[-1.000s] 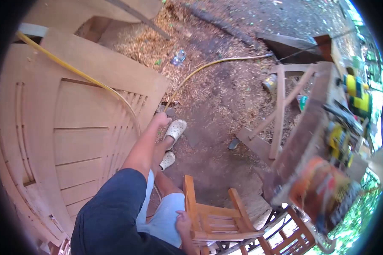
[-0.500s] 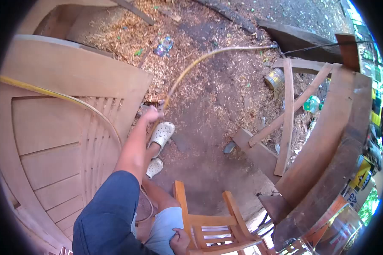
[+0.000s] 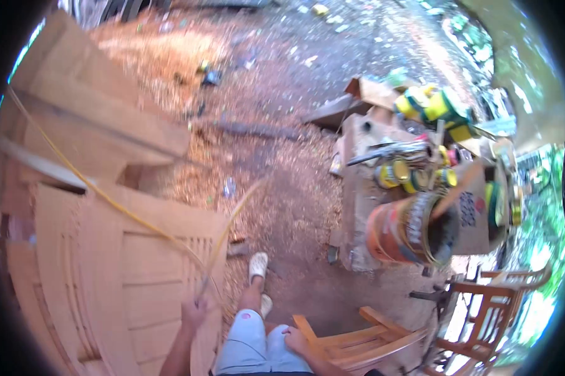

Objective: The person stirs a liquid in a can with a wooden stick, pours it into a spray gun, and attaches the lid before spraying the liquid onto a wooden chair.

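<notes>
While my left hand (image 3: 195, 311) is clenching the yellow hose (image 3: 225, 235) low down, I am judging it light and whippy.

No legible txt. Dark print on cardboard box (image 3: 473, 216) on the surface (image 3: 357, 188) too blurred to read; yellow-green can (image 3: 392, 173) labels likewise unreadable.

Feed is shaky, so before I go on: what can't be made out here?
Head view only.
Left hand: motion blur smears its grip on the hose.
Hose: its far end fades into blur over the ground.
Right hand: by the chair, near the bottom edge; touching or not, unclear.
Cans: labels blurred, too small.
</notes>
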Demonstrator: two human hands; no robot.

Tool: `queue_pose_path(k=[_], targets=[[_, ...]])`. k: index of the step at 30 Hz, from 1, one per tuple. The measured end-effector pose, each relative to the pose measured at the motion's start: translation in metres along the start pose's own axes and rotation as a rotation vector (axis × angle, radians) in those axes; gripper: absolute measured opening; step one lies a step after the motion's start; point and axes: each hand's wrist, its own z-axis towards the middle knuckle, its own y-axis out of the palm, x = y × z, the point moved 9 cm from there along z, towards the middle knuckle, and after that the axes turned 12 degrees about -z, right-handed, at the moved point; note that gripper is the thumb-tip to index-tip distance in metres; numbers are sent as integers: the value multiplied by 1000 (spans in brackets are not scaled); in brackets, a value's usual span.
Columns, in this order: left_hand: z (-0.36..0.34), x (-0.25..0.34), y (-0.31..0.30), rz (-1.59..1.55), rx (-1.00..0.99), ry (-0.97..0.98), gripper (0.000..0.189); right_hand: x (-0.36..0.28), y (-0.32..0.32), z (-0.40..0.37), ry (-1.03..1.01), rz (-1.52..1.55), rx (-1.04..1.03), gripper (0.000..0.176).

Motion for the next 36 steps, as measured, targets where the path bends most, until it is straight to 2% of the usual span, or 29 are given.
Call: queue_pose_path(k=[1, 2, 4, 5, 7, 8, 10, 11, 12, 14, 17, 18, 20, 21, 22, 23, 25, 26, 28, 31, 32, 35, 36], targets=[[-37, 19, -18, -64, 21, 71, 28, -19, 10, 15, 52, 221, -200, 23], [-71, 54, -36, -29, 89, 233, 31, -53, 8, 29, 89, 434, -411, 25], [-129, 99, -48, 72, 94, 398, 32, -123, -17, 55, 189, 1128, -421, 44], [-148, 97, -54, 81, 46, 320, 32, -191, -74, 29, 79, 1299, -557, 64], [-175, 80, -57, 103, -50, 171, 32, -262, -113, 40, 26, 1299, -652, 75], [-190, 79, -70, 49, 75, 293, 42, -282, -113, 49, 72, 1293, -707, 71], [-218, 104, -90, 47, 85, 291, 42, -298, -95, 74, 129, 1144, -597, 58], [-230, 110, -102, 48, 82, 281, 42, -297, -85, 83, 171, 1070, -545, 52], [-237, 114, -111, 88, 84, 348, 41, -295, -77, 87, 226, 1082, -568, 41], [-245, 107, -146, 93, 159, 348, 41, -285, -61, 103, 335, 1100, -613, 22], [-228, 68, -182, 160, 253, 348, 42, -260, -49, 150, 302, 1436, -529, 17], [-218, 53, -189, 189, 286, 353, 42, -253, -67, 147, 372, 1590, -425, 15], [-194, 31, -191, 219, 248, 374, 41, -214, -87, 168, 361, 1808, -266, 16], [-182, 24, -193, 235, 232, 385, 40, -200, -111, 164, 271, 1750, -209, 17], [-166, 21, -191, 259, 181, 377, 36, -187, -123, 164, 267, 1828, -213, 20], [-152, 23, -191, 247, 179, 379, 35, -184, -145, 157, 156, 1842, -202, 17], [-120, 28, -188, 223, 184, 391, 33, -183, -201, 130, -46, 1735, 112, 5], [-102, 3, -190, 265, 195, 402, 32, -189, -219, 116, -122, 1770, 172, 3], [-82, 19, -193, 175, 200, 292, 31, -198, -253, 87, -274, 1828, 296, 9], [-73, 28, -202, 148, 222, 223, 32, -230, -258, 61, -135, 1749, 201, 9], [-75, 26, -206, 160, 231, 213, 34, -225, -245, 73, -130, 1763, 156, 9], [-109, -36, -225, 209, 241, -103, 40, -175, -167, 158, 86, 2002, 74, 5], [-123, -56, -232, 217, 269, -80, 43, -178, -141, 166, 218, 1957, 23, 4]])
